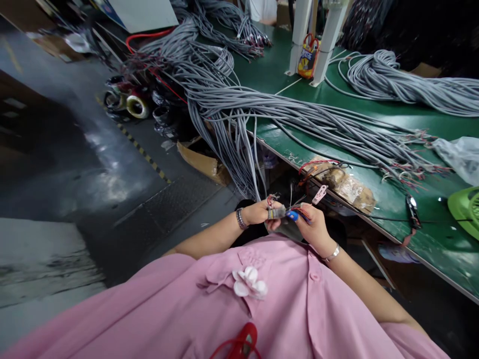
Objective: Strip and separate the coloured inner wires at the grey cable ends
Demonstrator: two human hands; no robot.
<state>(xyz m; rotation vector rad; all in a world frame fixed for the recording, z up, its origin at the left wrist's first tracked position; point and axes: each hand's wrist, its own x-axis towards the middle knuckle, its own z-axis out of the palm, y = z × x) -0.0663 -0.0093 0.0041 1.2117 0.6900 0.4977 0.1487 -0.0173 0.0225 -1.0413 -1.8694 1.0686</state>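
Note:
Close in front of my body, my left hand (259,213) is closed around a grey cable end (277,213) with a yellowish mark on it. Stripped wire ends (272,199) stick up above its fingers. My right hand (315,225) meets it from the other side, pinching thin coloured wires (304,213) that fan out between the hands. Something bright blue (292,215) covers the right thumb tip; I cannot tell its kind. Several grey cables (239,154) hang from the table just beyond my hands. Fingers hide part of the cable end.
Grey cable bundles (299,112) with stripped ends lie across the green table (377,117). Along its near edge sit a taped brown block (348,187) and a cutter-like tool (412,212). A green fan-like object (466,212) stands right; an open carton (202,162) lies below.

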